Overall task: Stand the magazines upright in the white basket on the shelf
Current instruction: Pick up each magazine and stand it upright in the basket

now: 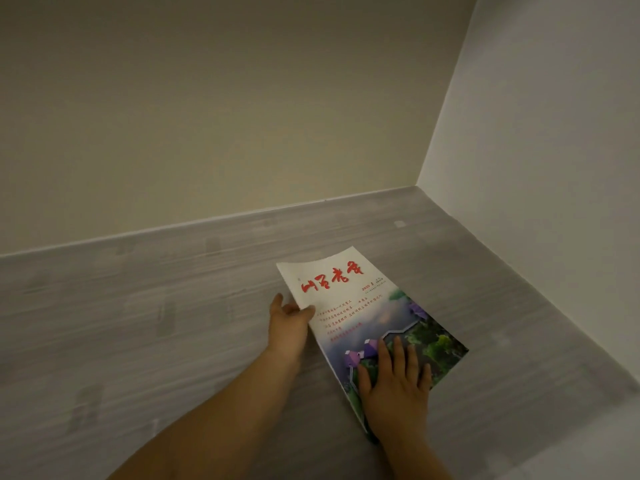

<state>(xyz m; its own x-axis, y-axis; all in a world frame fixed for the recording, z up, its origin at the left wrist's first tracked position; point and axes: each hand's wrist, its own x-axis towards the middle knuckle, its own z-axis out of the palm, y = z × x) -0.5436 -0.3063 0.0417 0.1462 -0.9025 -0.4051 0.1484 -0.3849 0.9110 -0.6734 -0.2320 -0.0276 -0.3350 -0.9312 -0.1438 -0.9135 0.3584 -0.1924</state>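
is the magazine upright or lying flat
Lying flat: the magazine rests cover up on the grey surface. The left hand grips its left edge, and the right hand presses flat on its cover.

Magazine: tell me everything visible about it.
The magazine is thin and has a glossy paper cover. The top of the cover is white with a red brush-style title, and below that is a landscape photo with purple roofs, greenery and water. It lies face up, turned at an angle, on the grey wood-grain surface near the right wall. The left hand grips its left edge, thumb on the cover. The right hand presses flat on its lower part.
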